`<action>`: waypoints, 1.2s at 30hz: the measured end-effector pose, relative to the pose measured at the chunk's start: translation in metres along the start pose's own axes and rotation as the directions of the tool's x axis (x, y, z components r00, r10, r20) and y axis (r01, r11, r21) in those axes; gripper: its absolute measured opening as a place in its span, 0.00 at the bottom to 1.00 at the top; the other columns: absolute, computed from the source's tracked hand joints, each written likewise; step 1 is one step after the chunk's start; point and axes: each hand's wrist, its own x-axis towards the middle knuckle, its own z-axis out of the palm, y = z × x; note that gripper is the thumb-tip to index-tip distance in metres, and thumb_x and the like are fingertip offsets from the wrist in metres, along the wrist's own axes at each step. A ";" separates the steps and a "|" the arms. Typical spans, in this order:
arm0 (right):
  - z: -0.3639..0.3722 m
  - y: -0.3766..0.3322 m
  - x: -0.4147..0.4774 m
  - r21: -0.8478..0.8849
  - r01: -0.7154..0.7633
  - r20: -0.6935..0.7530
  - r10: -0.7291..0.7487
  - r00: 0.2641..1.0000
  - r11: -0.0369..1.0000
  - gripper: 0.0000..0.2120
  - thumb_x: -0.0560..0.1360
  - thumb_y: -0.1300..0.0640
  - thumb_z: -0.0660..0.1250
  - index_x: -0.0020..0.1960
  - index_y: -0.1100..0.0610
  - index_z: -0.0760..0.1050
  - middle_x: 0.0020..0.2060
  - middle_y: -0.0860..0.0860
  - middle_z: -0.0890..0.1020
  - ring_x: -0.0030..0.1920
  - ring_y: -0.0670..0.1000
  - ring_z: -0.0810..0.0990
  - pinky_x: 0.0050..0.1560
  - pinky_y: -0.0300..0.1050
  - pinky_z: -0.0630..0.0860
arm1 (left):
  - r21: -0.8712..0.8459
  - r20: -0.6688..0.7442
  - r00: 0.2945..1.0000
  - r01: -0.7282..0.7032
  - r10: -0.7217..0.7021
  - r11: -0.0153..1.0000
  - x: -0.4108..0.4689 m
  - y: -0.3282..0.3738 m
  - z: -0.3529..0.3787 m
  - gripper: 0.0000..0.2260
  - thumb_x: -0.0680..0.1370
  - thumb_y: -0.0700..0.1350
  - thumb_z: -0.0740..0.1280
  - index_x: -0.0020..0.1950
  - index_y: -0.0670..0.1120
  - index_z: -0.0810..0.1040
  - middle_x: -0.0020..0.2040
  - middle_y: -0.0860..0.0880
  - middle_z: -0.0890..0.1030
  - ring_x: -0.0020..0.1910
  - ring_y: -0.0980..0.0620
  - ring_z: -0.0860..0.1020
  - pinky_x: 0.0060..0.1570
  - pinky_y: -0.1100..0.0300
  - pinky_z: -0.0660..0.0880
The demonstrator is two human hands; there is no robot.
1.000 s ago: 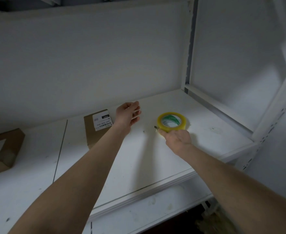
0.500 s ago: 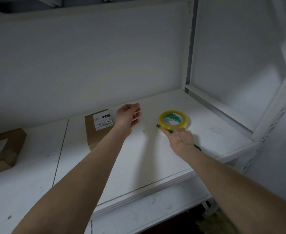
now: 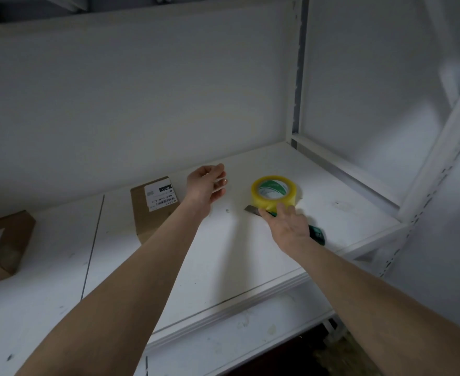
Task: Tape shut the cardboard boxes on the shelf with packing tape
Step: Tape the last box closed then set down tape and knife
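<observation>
While right hand (image 3: 288,226) covered green-handled utility knife (image 3: 315,232) beside yellow packing tape roll (image 3: 273,192), fingers spread, grasp unclear; left hand (image 3: 205,184) hovered loosely open, empty, near labelled brown cardboard box (image 3: 153,206) on white shelf (image 3: 223,253), probably to steady it.

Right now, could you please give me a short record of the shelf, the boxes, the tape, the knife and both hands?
shelf: white board, scuffed
near box: cardboard, white label on top, beside the left forearm
far box: cardboard, at the left edge, partly cut off
tape roll: yellowish, lying flat on the shelf
knife: green handle, blade tip showing left of the right hand
left hand: open, above the shelf, holding nothing
right hand: open, over the knife, fingertips at the roll
</observation>
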 end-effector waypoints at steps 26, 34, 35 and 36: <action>-0.023 -0.015 0.012 0.408 0.032 -0.248 0.077 0.966 0.913 0.17 0.78 0.63 0.59 0.67 0.58 0.68 0.63 0.57 0.71 0.64 0.56 0.70 0.54 0.46 0.72 | -0.019 0.069 0.997 0.023 -0.021 1.000 0.010 0.011 -0.005 0.07 0.77 0.44 0.68 0.41 0.47 0.73 0.38 0.52 0.79 0.33 0.56 0.77 0.30 0.66 0.72; -0.062 -0.065 0.030 0.889 -0.357 0.363 -0.035 0.931 -0.286 0.20 0.77 0.41 0.65 0.49 0.59 0.72 0.43 0.56 0.79 0.40 0.53 0.78 0.40 0.46 0.77 | -0.369 0.231 0.953 0.273 -0.196 0.889 0.016 0.039 -0.024 0.08 0.77 0.44 0.68 0.39 0.47 0.74 0.31 0.53 0.77 0.30 0.59 0.78 0.22 0.68 0.72; -0.064 -0.069 0.030 0.850 -0.415 0.399 -0.119 0.909 -0.324 0.25 0.76 0.36 0.64 0.54 0.60 0.70 0.47 0.57 0.80 0.44 0.54 0.80 0.43 0.46 0.78 | -0.406 0.264 0.943 0.299 -0.202 0.864 0.018 0.041 -0.028 0.07 0.77 0.45 0.68 0.40 0.47 0.74 0.33 0.53 0.77 0.30 0.59 0.78 0.23 0.68 0.72; -0.065 -0.073 0.029 0.823 -0.455 0.414 -0.190 0.890 -0.341 0.31 0.74 0.33 0.63 0.58 0.61 0.69 0.52 0.59 0.80 0.49 0.56 0.81 0.46 0.48 0.79 | -0.437 0.291 0.935 0.317 -0.201 0.841 0.019 0.043 -0.031 0.07 0.77 0.45 0.68 0.40 0.47 0.74 0.35 0.53 0.76 0.29 0.59 0.78 0.23 0.68 0.73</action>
